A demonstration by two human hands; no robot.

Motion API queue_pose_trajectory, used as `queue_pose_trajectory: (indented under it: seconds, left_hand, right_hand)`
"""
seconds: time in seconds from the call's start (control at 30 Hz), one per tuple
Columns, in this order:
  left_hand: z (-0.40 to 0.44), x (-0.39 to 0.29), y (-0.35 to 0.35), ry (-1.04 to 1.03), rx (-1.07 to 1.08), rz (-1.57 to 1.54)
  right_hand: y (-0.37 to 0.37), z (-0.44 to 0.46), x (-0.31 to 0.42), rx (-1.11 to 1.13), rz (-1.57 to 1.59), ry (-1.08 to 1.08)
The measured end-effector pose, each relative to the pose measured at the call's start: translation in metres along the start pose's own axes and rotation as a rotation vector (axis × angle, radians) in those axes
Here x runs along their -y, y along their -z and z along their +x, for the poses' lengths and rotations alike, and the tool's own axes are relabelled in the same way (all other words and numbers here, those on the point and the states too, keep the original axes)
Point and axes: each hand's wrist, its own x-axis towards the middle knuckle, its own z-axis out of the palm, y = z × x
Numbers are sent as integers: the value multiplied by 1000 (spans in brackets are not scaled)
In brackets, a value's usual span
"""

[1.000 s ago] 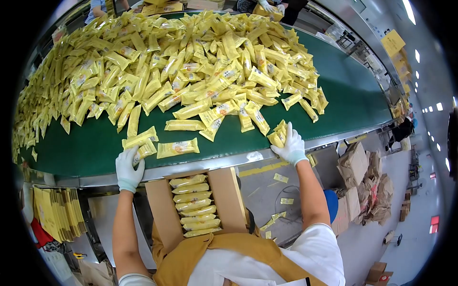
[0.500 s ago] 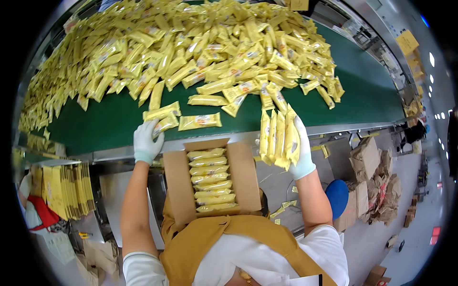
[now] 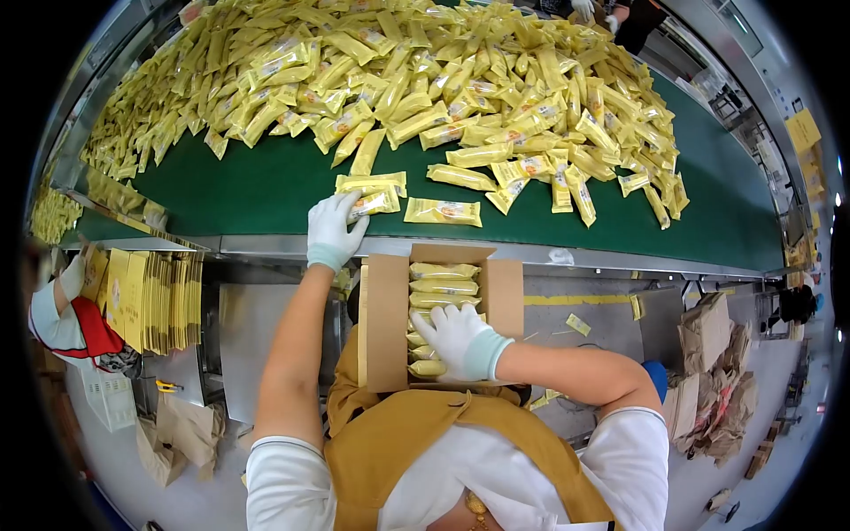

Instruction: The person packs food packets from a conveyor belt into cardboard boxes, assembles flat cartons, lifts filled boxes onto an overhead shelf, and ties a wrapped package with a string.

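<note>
On the green bench (image 3: 708, 221) before me, a big heap of yellow wrapped packets (image 3: 398, 80) spreads far across, with some loose ones near the shiny metal edge (image 3: 611, 260). At the far side, another person's gloved hands (image 3: 583, 9) show. To my left stands a row of folded yellow cartons (image 3: 155, 296). Brown paper bags (image 3: 717, 372) sit in a bunch to my right, and a yellow line (image 3: 580, 300) runs along the grey floor (image 3: 602, 332).

Close to my tummy is an open cardboard box (image 3: 388, 323) with a row of packets (image 3: 445, 286) inside. My right hand (image 3: 460, 345) is over the box, palm down, its fingers (image 3: 438, 317) a bit apart and lying on those packets.

My left hand (image 3: 335, 232) is at the bench's edge. Its fingertips (image 3: 354, 196) touch the left end of a loose packet (image 3: 379, 204), with the thumb away from them. I can't tell if they squeeze it. One more packet (image 3: 372, 182) lies right behind that one, and another (image 3: 443, 212) lies flat just to the right.
</note>
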Motion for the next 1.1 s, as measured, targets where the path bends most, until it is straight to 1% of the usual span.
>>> queue_pose_trajectory:
  seconds: [0.13, 0.23, 0.33, 0.37, 0.4, 0.43, 0.47, 0.53, 0.6, 0.63, 0.67, 0.73, 0.77, 0.8, 0.83, 0.87, 0.93, 0.97, 1.0, 1.03, 1.07, 1.1]
  left_hand:
    - [0, 2, 2, 0, 10, -27]
    - [0, 4, 1, -7, 24, -28]
    - [-1, 5, 4, -17, 24, -22]
    - [-1, 5, 6, -23, 27, -26]
    - [-2, 4, 8, -18, 22, -26]
    - [-2, 3, 9, -17, 14, -25]
    - [0, 3, 11, -19, 2, -26]
    - [-3, 4, 12, -8, -25, -13]
    - [-8, 8, 5, -7, -132, -6]
    - [-11, 7, 8, 23, -177, 2]
    - [-15, 9, 6, 64, -249, 7]
    - [-25, 15, 3, 135, -384, -86]
    - [-35, 16, 4, 193, -410, -115]
    - [-49, 14, 8, 202, -442, -147]
    - [-62, 10, 14, 242, -438, -131]
    - [-76, 7, 20, 230, -436, -122]
    - [-105, -7, 27, 195, -429, -84]
    - [-122, -16, 29, 277, -303, -335]
    - [-134, -19, 28, 189, -212, -407]
    - [-142, -40, 37, 244, -95, -531]
    - [-151, -44, 32, 199, 55, -471]
    - [-151, -59, 40, 221, 452, -510]
  right_hand:
    - [-18, 4, 7, -91, 21, -70]
    - [-20, 0, 4, -232, 115, -61]
    - [-6, -4, -8, -365, 347, -54]
    - [1, -5, -20, -431, 416, -127]
    - [-5, -7, -26, -865, 408, -256]
    - [4, -12, -31, -1048, 445, -430]
    - [0, -6, -47, -1187, 388, -583]
    - [-12, 11, -75, -1249, 515, -737]
    - [-19, 18, -91, -920, 793, -664]
    - [-26, 24, -101, -627, 749, -609]
    - [-37, 33, -103, -524, 672, -743]
    - [-25, 27, -99, -417, 587, -781]
    - [-25, 18, -92, -612, 575, -641]
    - [-28, 6, -84, -800, 556, -496]
    - [-26, -7, -81, -867, 517, -385]
    - [-22, -21, -75, -992, 449, -327]
    - [-9, -42, -65, -1125, 417, -260]
    - [-6, -51, -64, -1193, 391, -274]
    - [-3, -59, -64, -1266, 361, -287]
    - [0, -64, -65, -1286, 395, -340]
    - [2, -68, -67, -1307, 430, -393]
    - [2, -71, -70, -1330, 464, -448]
